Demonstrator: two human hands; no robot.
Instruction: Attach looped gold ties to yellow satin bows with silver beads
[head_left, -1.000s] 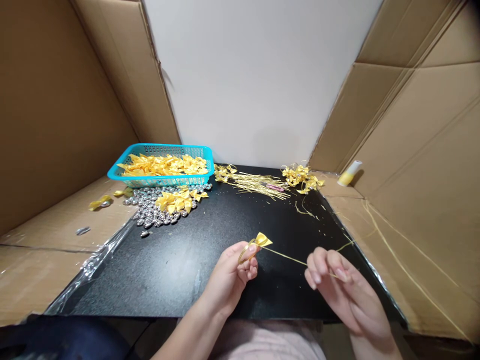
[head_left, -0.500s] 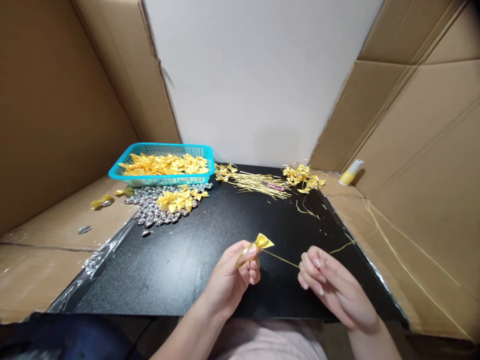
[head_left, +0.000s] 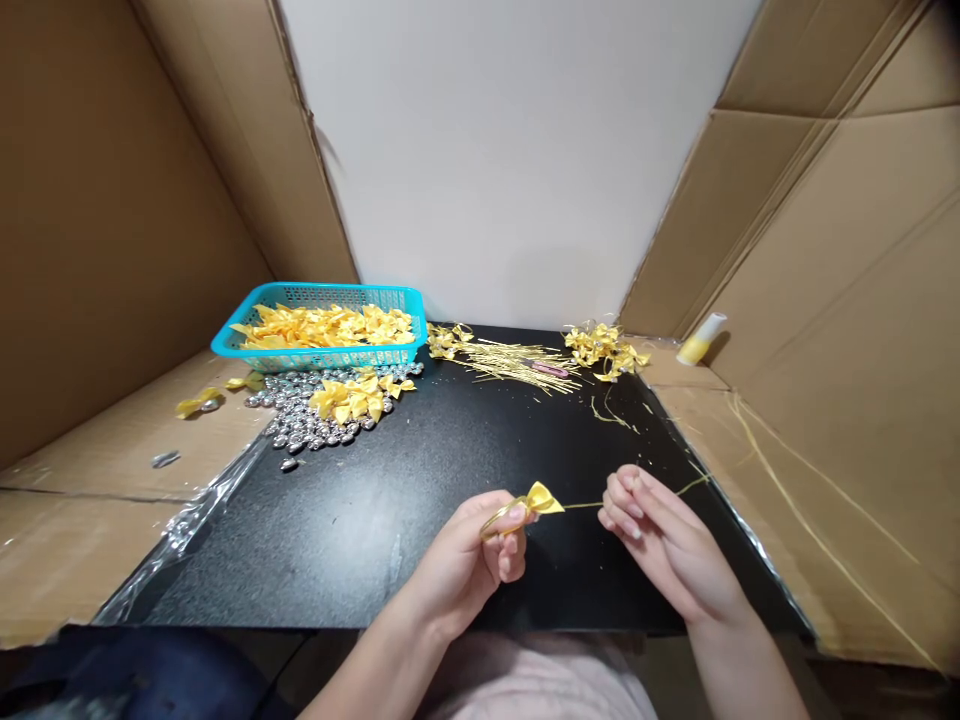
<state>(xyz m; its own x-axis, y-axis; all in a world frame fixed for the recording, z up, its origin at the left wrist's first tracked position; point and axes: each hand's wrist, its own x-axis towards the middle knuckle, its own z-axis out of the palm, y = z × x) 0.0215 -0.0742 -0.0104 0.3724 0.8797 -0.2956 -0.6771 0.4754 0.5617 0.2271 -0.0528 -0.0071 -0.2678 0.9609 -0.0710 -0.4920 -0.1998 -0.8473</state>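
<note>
My left hand (head_left: 480,550) pinches a small yellow ribbon bow (head_left: 543,499) between thumb and fingers. A loop of gold cord (head_left: 495,522) curves over that thumb. From the bow a thin gold cord (head_left: 583,505) stretches right to my right hand (head_left: 649,520), whose closed fingertips grip it. Both hands are raised over the front of the black tabletop (head_left: 390,500), apart from each other. Whether a bead sits under the bow is hidden by my left fingers.
At the back left, a turquoise basket (head_left: 330,361) holds yellow bows. Silver beads (head_left: 289,425) and loose bows (head_left: 349,400) lie before it. Cut gold cords (head_left: 502,362), a pink-handled tool (head_left: 550,369) and finished-looking bows (head_left: 600,345) lie farther back. A thread spool (head_left: 701,340) stands right, by cardboard walls.
The bow has shifted slightly right and down, turning in my left fingers. My right hand has risen a little, so the cord between the hands is now nearly level.
</note>
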